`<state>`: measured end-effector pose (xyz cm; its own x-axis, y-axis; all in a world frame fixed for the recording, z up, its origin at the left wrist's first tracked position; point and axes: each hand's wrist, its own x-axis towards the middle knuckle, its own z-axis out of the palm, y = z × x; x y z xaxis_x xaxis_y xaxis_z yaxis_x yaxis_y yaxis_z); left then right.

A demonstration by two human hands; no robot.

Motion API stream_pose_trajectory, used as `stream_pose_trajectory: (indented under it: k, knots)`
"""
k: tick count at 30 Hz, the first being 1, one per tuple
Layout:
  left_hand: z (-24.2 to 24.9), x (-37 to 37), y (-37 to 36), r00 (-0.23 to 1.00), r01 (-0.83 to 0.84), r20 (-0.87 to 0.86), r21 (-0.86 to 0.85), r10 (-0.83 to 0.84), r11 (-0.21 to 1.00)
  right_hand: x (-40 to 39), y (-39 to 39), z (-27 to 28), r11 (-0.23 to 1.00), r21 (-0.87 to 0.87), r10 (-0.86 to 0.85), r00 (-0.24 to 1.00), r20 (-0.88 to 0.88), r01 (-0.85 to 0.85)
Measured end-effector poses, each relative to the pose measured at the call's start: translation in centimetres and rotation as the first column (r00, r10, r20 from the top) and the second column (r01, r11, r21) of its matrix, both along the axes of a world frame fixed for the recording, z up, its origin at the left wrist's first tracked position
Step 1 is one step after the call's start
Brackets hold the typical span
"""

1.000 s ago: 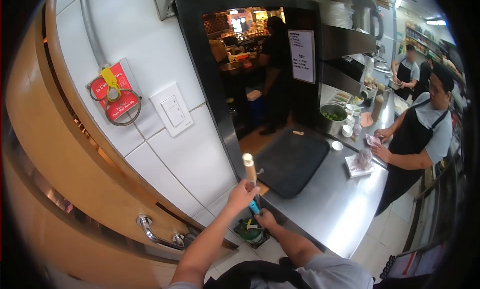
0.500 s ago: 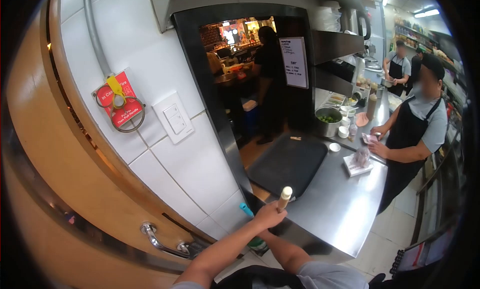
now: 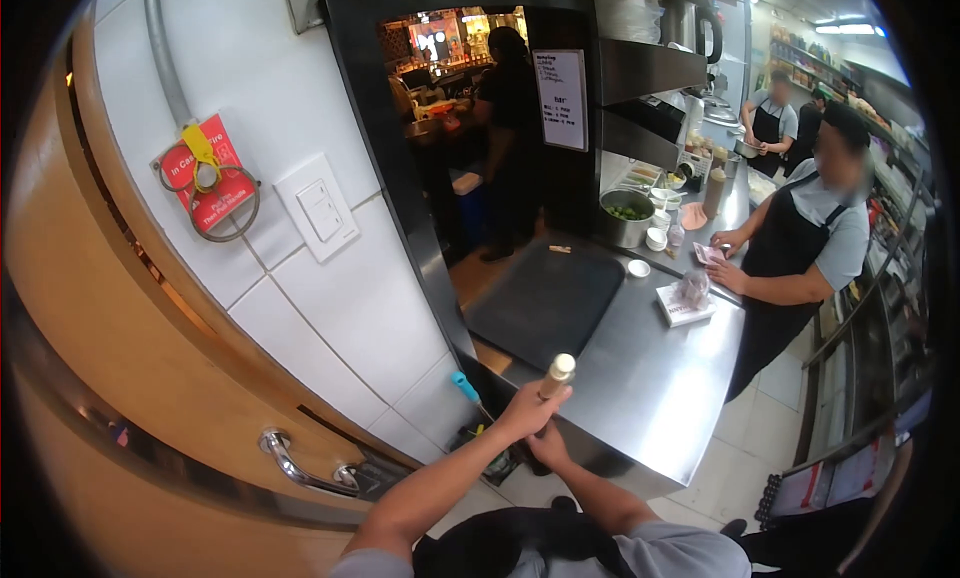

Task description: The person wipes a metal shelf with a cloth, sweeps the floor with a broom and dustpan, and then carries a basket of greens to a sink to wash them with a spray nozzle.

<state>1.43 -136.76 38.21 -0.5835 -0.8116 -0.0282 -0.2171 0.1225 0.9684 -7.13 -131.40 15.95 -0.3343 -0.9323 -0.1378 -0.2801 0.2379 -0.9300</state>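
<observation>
Both my hands meet at the near corner of the steel surface (image 3: 660,388), my left grip (image 3: 527,410) clenched around a pale wooden handle (image 3: 556,375) standing tilted, my right grip (image 3: 548,444) just beneath, its state unclear.

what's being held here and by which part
The left hand grips a wooden stick-like handle around its lower part, its rounded pale top poking up free. The right hand sits just below it; whether it holds anything cannot be told.

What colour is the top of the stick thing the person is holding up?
The stick's top is cream-white, gripped below by the left hand; seen in the head view.
</observation>
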Motion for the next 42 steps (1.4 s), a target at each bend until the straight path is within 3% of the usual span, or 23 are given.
stream_pose_trajectory:
  k: [2, 3, 4, 5, 6, 8, 9, 10, 12, 13, 15, 16, 18, 19, 21, 22, 24, 26, 28, 30, 36, 38, 42]
  knots:
    - [0.5, -0.9, 1.0, 0.981, 0.19, 0.069, -0.121, -0.183, 0.974, -0.7, -1.6, 1.3, 0.943, -0.286, 0.135, 0.982, -0.135, -0.169]
    - [1.1, -0.8, 1.7, 0.973, 0.227, 0.078, -0.113, -0.219, 0.967, -0.9, -1.9, 2.1, 0.944, -0.284, 0.135, 0.982, -0.132, -0.168]
    - [0.5, -0.4, 1.4, 0.972, 0.226, 0.082, -0.11, -0.218, 0.968, -1.0, -2.0, 3.0, 0.892, -0.432, 0.069, 0.986, -0.152, -0.129]
    - [-0.3, 0.3, 0.9, 0.961, 0.219, 0.214, -0.208, -0.175, 0.953, -1.2, -2.1, 4.4, 0.814, -0.573, -0.001, 0.987, -0.163, -0.094]
    - [-1.1, 1.1, 0.2, 0.935, 0.223, 0.335, -0.308, -0.114, 0.925, -1.6, -2.2, 5.9, 0.811, -0.577, -0.001, 0.987, -0.163, -0.095]
    - [0.3, 3.8, 0.1, 0.961, 0.192, 0.274, -0.574, -0.035, 0.796, -2.3, -1.0, 10.6, 0.965, -0.239, 0.141, 0.982, 0.126, -0.108]
    - [0.1, 5.3, -0.6, 0.946, 0.134, 0.307, -0.661, 0.104, 0.738, -2.8, -0.8, 12.3, 0.991, -0.097, 0.097, 0.995, 0.013, -0.095]
    - [-0.6, 6.8, -1.6, 0.916, 0.083, 0.32, -0.742, 0.243, 0.665, -3.6, -0.9, 12.5, 0.99, -0.101, 0.096, 0.995, 0.01, -0.095]
    - [-3.0, 9.4, -3.6, 0.816, -0.073, 0.298, -0.798, 0.496, 0.598, -5.3, -1.1, 12.7, 0.937, -0.209, 0.25, 0.956, -0.156, -0.279]
    - [-4.2, 10.2, -4.4, 0.816, -0.082, 0.29, -0.798, 0.5, 0.597, -5.8, -1.2, 12.8, 0.935, -0.208, 0.255, 0.953, -0.164, -0.286]
    - [-7.4, 10.6, -5.8, 0.674, -0.336, 0.293, -0.696, 0.678, 0.635, -6.3, -1.4, 12.7, 0.914, -0.267, 0.306, 0.951, -0.038, -0.305]
    - [-9.2, 10.2, -6.6, 0.671, -0.343, 0.292, -0.692, 0.681, 0.635, -6.6, -1.5, 12.6, 0.913, -0.262, 0.312, 0.949, -0.041, -0.312]
    - [-12.2, 9.9, -8.0, 0.712, -0.622, 0.096, -0.373, 0.696, 0.688, -6.7, -1.4, 12.6, 0.915, -0.171, 0.37, 0.929, -0.009, -0.366]
    - [-12.9, 9.4, -8.2, 0.713, -0.623, 0.098, -0.366, 0.695, 0.691, -7.0, -1.2, 12.2, 0.916, -0.163, 0.369, 0.929, -0.01, -0.366]
    - [-14.6, 8.2, -8.1, 0.653, -0.751, -0.138, -0.252, 0.745, 0.611, -7.4, -0.3, 11.5, 0.884, -0.272, 0.404, 0.914, 0.032, -0.38]
    - [-14.5, 7.5, -8.0, 0.655, -0.75, -0.147, -0.251, 0.741, 0.612, -7.8, 0.2, 11.5, 0.883, -0.276, 0.4, 0.916, 0.024, -0.379]
    - [-14.4, 5.9, -7.3, 0.779, -0.599, 0.048, -0.237, 0.625, 0.765, -8.4, 1.9, 12.4, 0.876, -0.256, 0.42, 0.907, -0.01, -0.409]
    - [-15.4, 4.1, -6.9, 0.865, -0.485, 0.072, -0.144, 0.497, 0.863, -8.6, 2.8, 13.7, 0.867, -0.302, 0.421, 0.907, 0.013, -0.398]
    - [-15.9, 2.5, -6.0, 0.921, -0.342, 0.144, -0.145, 0.362, 0.929, -8.9, 3.8, 14.6, 0.919, -0.162, 0.374, 0.924, 0.078, -0.358]
    - [-16.3, 1.3, -5.3, 0.921, -0.136, 0.347, -0.147, 0.18, 0.98, -9.0, 4.8, 16.0, 0.919, -0.169, 0.371, 0.926, 0.065, -0.357]
    - [-14.1, 1.8, -1.6, 0.932, -0.033, 0.361, 0.048, 0.013, 0.998, -8.7, 7.3, 14.9, 0.946, -0.224, 0.23, 0.972, -0.044, -0.234]
    - [-13.1, 2.6, 0.3, 0.93, -0.029, 0.361, -0.128, 0.074, 0.991, -7.8, 9.1, 16.0, 0.972, -0.209, 0.118, 0.993, 0.018, -0.112]
    - [-11.1, 4.0, 2.0, 0.939, 0.089, 0.34, -0.069, -0.06, 0.994, -5.5, 11.8, 16.3, 0.973, -0.221, -0.077, 0.997, -0.015, 0.071]
